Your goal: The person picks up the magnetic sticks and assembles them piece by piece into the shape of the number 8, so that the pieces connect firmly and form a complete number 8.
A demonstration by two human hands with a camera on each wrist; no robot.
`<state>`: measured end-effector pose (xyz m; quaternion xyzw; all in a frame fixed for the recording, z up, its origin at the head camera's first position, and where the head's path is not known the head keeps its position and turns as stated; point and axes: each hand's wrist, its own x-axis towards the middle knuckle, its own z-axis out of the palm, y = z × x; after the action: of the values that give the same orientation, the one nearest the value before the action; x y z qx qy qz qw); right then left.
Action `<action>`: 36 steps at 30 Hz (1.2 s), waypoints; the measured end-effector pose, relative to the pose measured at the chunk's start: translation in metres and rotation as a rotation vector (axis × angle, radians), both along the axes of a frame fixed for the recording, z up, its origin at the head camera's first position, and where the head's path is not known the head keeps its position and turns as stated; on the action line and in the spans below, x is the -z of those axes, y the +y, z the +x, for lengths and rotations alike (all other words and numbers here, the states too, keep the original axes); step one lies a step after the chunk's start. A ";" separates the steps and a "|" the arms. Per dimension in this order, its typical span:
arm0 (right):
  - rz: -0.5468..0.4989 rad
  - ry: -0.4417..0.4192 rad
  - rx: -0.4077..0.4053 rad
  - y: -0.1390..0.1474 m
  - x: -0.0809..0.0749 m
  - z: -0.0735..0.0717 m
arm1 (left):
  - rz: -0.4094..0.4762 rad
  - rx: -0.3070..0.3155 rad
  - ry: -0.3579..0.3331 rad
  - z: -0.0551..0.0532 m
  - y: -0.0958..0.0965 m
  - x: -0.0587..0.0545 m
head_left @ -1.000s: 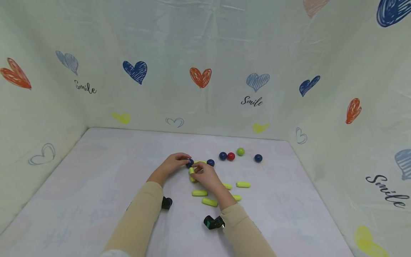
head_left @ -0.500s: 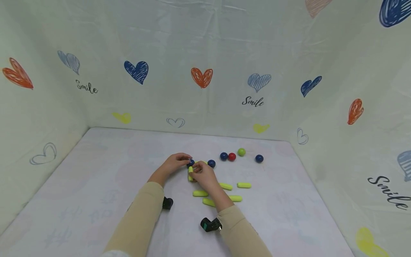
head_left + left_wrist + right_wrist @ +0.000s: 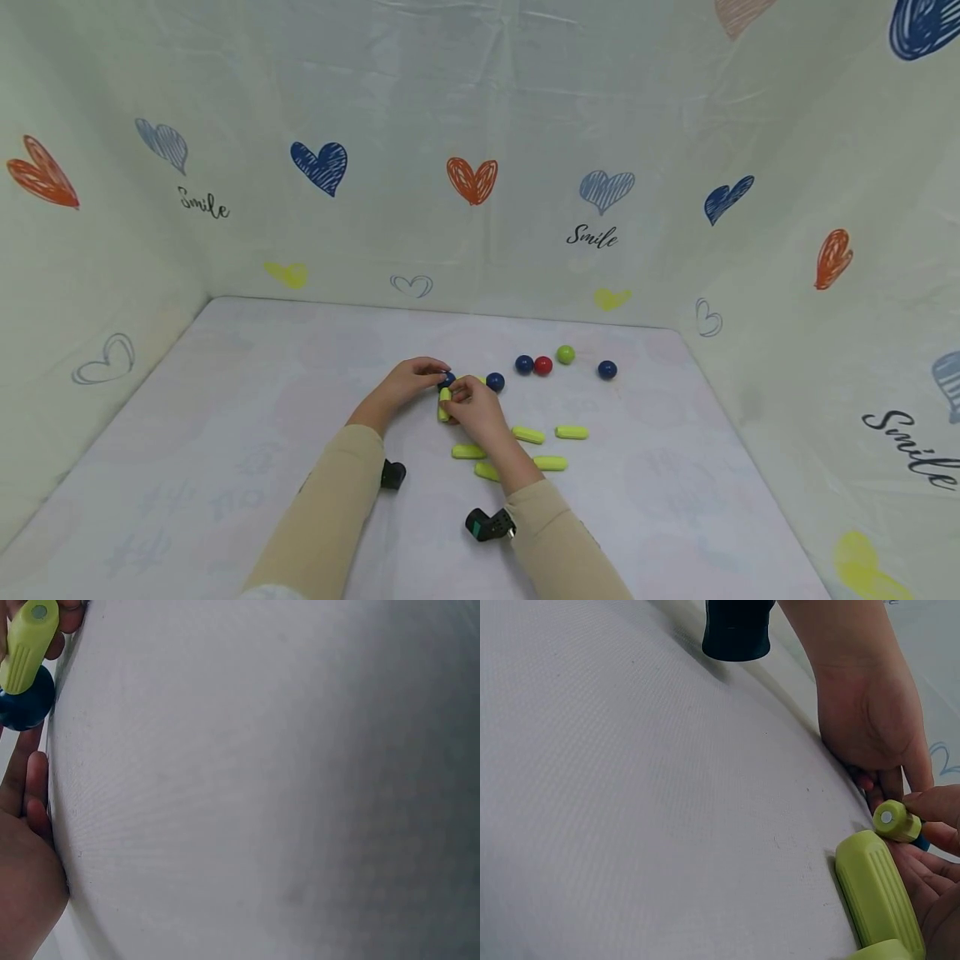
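Note:
My left hand (image 3: 405,382) pinches a dark blue ball (image 3: 448,380) in the head view. My right hand (image 3: 480,410) pinches a yellow-green magnetic rod (image 3: 444,403), its far end right at that ball. In the left wrist view the rod (image 3: 30,646) meets the blue ball (image 3: 28,705). The rod's near end shows a round silvery tip in the right wrist view, with the left hand (image 3: 870,712) beyond it. A second rod (image 3: 481,380) runs from behind the right fingers towards another blue ball (image 3: 495,382); the right hand covers part of it.
Several loose yellow-green rods (image 3: 572,432) lie around the right forearm, one rod (image 3: 877,892) close below the right hand. Farther back stand a blue ball (image 3: 524,364), a red ball (image 3: 543,366), a green ball (image 3: 566,354) and another blue ball (image 3: 607,369). A wall sheet rises behind the table.
The rod in my right hand has swung slightly left and sits closer to the blue ball. My right forearm has shifted a little left; the left hand has stayed about still.

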<state>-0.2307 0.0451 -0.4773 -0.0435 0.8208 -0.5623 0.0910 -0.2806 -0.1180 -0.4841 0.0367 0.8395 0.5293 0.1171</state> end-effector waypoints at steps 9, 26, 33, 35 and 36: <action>0.001 -0.002 0.016 0.000 0.001 -0.001 | 0.001 0.005 0.007 0.001 0.000 -0.001; 0.033 -0.006 0.000 0.009 -0.006 -0.001 | -0.010 0.004 -0.006 0.002 0.001 -0.003; 0.099 0.066 0.041 0.026 -0.009 -0.009 | -0.029 0.002 -0.005 0.001 0.002 -0.003; 0.097 0.082 0.070 0.032 -0.010 -0.012 | -0.033 -0.001 -0.008 0.001 0.002 -0.003; 0.098 0.092 0.084 0.035 -0.010 -0.013 | -0.033 -0.003 -0.011 0.001 0.002 -0.003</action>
<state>-0.2437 0.0796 -0.4670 -0.0302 0.8517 -0.5222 0.0316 -0.2797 -0.1159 -0.4814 0.0308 0.8475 0.5158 0.1216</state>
